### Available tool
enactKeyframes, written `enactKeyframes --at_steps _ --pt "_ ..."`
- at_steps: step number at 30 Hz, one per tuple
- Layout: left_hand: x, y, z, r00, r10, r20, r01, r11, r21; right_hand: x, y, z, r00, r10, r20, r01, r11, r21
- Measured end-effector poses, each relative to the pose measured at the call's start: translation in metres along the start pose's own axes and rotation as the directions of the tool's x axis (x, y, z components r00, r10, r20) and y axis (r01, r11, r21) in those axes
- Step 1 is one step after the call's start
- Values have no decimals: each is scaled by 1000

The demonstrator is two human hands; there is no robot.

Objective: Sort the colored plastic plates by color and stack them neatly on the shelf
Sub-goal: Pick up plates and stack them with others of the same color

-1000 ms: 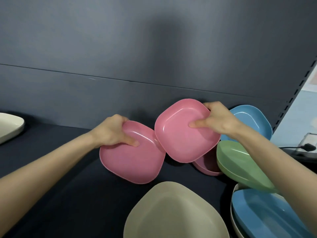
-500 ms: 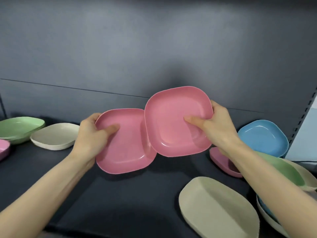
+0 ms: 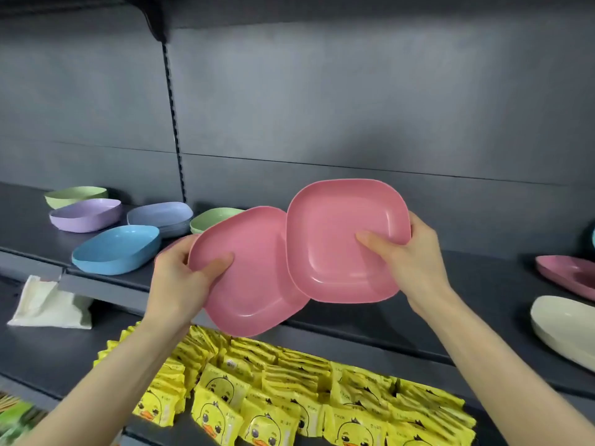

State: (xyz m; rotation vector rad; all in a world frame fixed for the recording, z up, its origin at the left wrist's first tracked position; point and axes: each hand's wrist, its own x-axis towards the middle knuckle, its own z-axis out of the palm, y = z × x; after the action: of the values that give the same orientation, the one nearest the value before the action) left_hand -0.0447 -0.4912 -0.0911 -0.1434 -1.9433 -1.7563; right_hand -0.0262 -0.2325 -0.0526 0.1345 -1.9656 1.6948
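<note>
Dark grey shop shelving fills the view, with a flat back panel (image 3: 354,107) and a slotted upright (image 3: 174,123) left of centre. The shelf (image 3: 483,284) carries loose plates. At its left end lie a green plate (image 3: 75,195), a purple plate (image 3: 85,214) just in front of it, a greyish-blue stack (image 3: 159,217), a blue plate (image 3: 116,249) near the front edge and a second green plate (image 3: 211,218), which is partly hidden. At the right end a pink plate (image 3: 570,276) lies behind a cream plate (image 3: 563,329).

Two more pink plates are held in the air in front of the shelf, tilted so their hollows face the camera. The left hand (image 3: 180,281) grips the lower pink plate (image 3: 254,278) by its left rim, with the thumb pressed inside and the fingers curled behind. The right hand (image 3: 415,262) grips the upper pink plate (image 3: 335,233) by its right rim in the same way, thumb across the hollow. The upper plate's left edge overlaps the lower plate's right edge and lies in front of it.

On the lower shelf (image 3: 48,355) stand rows of yellow duck packets (image 3: 289,397), and a white pouch (image 3: 48,304) lies to their left.
</note>
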Motion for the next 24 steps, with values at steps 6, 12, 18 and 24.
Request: enactKeyframes --at_steps 6,12,18,24 --pt "31 -8 -72 998 31 -63 -21 989 148 -7 -16 70 999 -29 31 29 1000 -5" --pt "88 -24 -102 994 74 -77 -48 955 293 13 -9 125 998 -57 26 57 998 19" --pt "144 -38 -116 995 96 -41 -77 939 334 53 2 177 999 -52 11 52 998 20" --pt "193 -48 -132 989 148 -28 -130 933 334 86 7 213 996 -65 -66 66 998 15"
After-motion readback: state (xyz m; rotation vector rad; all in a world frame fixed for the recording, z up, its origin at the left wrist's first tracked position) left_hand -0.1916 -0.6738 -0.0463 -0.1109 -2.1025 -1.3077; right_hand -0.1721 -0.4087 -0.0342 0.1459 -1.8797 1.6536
